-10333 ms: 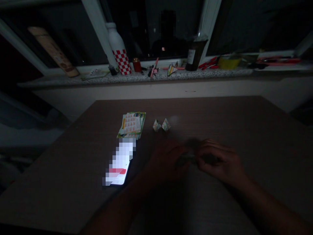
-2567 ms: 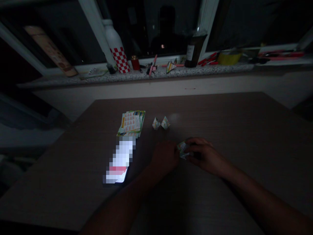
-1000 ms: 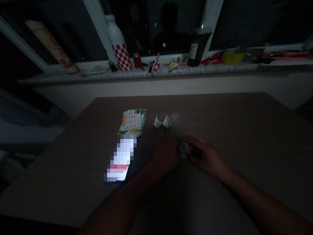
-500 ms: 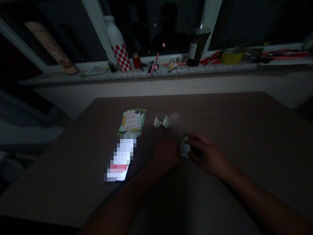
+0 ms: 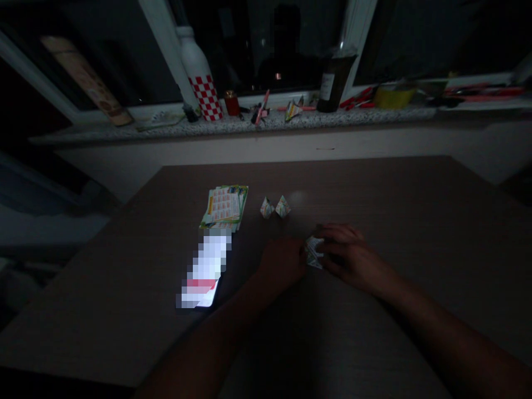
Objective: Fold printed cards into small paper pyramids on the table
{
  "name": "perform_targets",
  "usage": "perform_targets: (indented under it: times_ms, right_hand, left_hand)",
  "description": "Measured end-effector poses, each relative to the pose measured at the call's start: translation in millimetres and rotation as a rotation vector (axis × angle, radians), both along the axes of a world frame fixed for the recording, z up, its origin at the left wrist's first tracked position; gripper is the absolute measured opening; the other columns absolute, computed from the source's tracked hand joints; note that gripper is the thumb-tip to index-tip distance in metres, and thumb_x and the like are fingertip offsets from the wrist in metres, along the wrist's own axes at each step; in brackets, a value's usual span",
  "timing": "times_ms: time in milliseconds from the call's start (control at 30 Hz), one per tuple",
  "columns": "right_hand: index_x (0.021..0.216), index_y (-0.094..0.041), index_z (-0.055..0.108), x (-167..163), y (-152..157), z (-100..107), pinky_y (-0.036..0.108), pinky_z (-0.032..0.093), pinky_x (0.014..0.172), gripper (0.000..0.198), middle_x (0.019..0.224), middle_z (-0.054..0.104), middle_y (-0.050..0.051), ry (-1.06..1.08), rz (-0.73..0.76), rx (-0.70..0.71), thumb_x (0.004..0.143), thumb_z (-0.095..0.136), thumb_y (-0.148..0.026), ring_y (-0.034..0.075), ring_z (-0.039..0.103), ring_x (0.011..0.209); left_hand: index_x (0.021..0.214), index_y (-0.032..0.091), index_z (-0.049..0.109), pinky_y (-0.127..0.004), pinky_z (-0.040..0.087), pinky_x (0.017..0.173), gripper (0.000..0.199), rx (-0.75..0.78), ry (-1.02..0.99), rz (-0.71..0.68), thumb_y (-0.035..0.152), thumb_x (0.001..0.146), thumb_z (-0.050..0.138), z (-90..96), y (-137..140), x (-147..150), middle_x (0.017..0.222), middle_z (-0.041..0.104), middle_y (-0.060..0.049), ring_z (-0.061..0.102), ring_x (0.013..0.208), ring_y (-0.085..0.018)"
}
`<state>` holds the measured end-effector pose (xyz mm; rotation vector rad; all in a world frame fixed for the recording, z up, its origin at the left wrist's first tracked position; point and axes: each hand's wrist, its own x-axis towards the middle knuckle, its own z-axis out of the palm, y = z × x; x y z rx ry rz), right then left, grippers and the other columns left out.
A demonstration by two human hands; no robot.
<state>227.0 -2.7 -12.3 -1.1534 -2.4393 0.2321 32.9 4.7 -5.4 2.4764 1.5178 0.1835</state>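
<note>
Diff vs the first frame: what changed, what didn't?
The right hand has shifted left and slightly toward the window, nearer the left hand, whose fingers are now curled in. More of the small paper between them shows. No clear grab or release.

Unchanged: two folded paper shapes, paper stack, lit phone.

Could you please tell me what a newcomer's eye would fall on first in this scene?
Probably the phone, whose lit screen glows brightest, on the table beside the pile of printed sheets. Next might come the white bottle with red checks on the windowsill, then the small paper between the left hand and the right hand.
</note>
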Motion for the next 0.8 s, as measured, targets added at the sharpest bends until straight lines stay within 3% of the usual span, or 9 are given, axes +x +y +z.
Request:
perform_targets:
  times_ms: [267,800]
  right_hand:
    - [0.095,-0.022,0.070,0.3,6.2,-11.7,0.040,0.046,0.093,0.016,0.107,0.063,0.007,0.170,0.068,-0.211,0.080,0.063,-0.020,0.021,0.059,0.101]
    - [0.107,-0.026,0.066,-2.3,4.6,-11.9,0.040,0.046,0.094,0.033,0.110,0.060,0.007,0.241,0.082,-0.286,0.076,0.065,-0.013,0.022,0.057,0.105]
  left_hand:
    - [0.087,0.017,0.062,-0.030,0.045,0.070,0.023,-0.002,-0.003,-0.009,0.029,0.088,0.042,0.1,0.3,-0.7,0.088,0.066,-0.007,0.062,0.078,-0.020]
    - [0.089,0.018,0.063,-0.031,0.046,0.071,0.024,-0.003,-0.006,-0.007,0.030,0.088,0.042,-0.5,0.7,-0.2,0.088,0.067,-0.006,0.062,0.078,-0.020]
